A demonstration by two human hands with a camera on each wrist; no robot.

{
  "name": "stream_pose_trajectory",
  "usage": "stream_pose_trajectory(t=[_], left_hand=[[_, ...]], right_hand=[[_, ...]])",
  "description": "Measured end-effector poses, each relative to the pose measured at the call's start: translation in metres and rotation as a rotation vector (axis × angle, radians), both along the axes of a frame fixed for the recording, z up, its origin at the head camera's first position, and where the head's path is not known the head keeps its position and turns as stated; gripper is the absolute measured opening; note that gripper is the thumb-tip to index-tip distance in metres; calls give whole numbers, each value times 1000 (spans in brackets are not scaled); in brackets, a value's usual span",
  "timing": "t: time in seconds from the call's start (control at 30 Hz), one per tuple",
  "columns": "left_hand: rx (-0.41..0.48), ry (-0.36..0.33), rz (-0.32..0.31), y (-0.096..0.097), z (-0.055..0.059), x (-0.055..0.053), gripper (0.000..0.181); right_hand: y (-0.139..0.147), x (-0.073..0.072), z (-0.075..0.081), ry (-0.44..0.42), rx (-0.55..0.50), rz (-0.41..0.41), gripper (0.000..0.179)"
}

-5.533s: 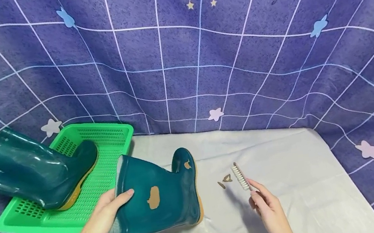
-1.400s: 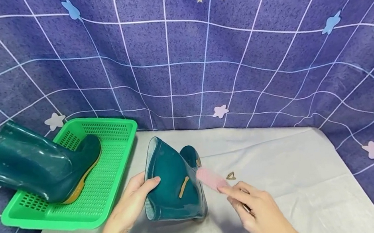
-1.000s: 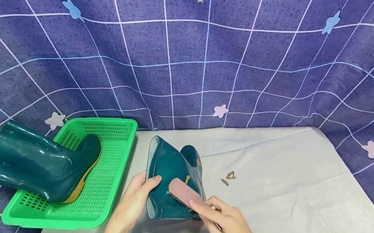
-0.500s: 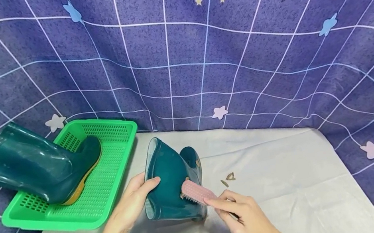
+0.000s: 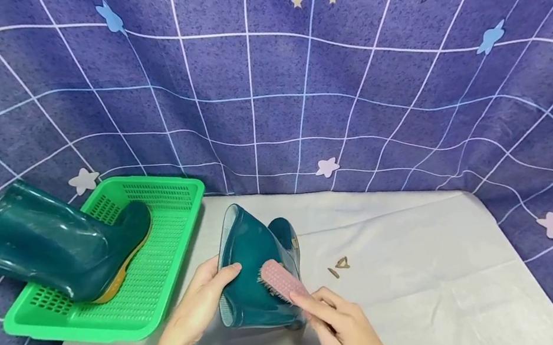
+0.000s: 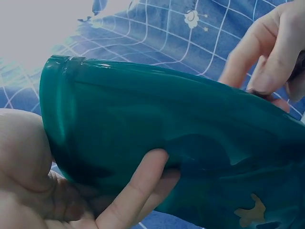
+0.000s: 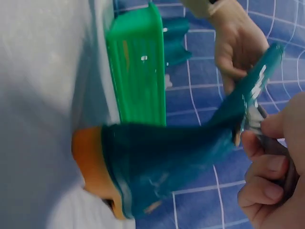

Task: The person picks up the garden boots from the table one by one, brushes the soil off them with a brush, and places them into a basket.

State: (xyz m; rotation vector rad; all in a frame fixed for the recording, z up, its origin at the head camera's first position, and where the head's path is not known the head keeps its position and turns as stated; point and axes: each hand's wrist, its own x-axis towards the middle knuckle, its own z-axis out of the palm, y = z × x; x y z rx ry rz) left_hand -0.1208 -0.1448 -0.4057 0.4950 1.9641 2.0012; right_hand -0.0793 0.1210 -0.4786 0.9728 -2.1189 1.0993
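Note:
In the head view my left hand [image 5: 200,297] grips a teal rubber boot [image 5: 246,239] by the top of its shaft, thumb on the outside. The boot is tilted, its opening toward the left and its toe pointing away. My right hand [image 5: 339,324] holds a pink brush [image 5: 283,280] by the handle, its bristles against the shaft. A brown patch on the shaft is mostly hidden under the brush. Another brown patch [image 6: 251,210] shows on the boot in the left wrist view. The orange sole [image 7: 90,157] appears in the right wrist view.
A green plastic basket [image 5: 186,233] stands at the left, with a second teal boot [image 5: 45,243] leaning in it over the rim. Small brown pieces [image 5: 342,263] lie on the white-covered table [image 5: 420,270], right of the held boot. A patterned blue curtain [image 5: 262,79] hangs behind.
Earlier the brush was held right of the boot, bristles showing. Since then the boot has turned and the brush has come onto its shaft. Over the last half second it slid toward the opening.

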Motion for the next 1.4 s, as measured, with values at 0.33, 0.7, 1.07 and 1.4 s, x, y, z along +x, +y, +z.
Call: stream_pose_trajectory(t=[0.33, 0.7, 1.07, 1.4], left_hand=[[6, -10, -13, -3, -2, -2, 46], [46, 6, -34, -3, -3, -1, 45], [6, -21, 2, -4, -1, -2, 47], [0, -13, -6, -5, 0, -2, 46]], right_hand=[[29, -7, 4, -37, 52, -37, 45], [29, -8, 11, -10, -86, -9, 44], [22, -5, 5, -11, 16, 121, 40], [67, -4, 25, -402, 223, -88, 36]])
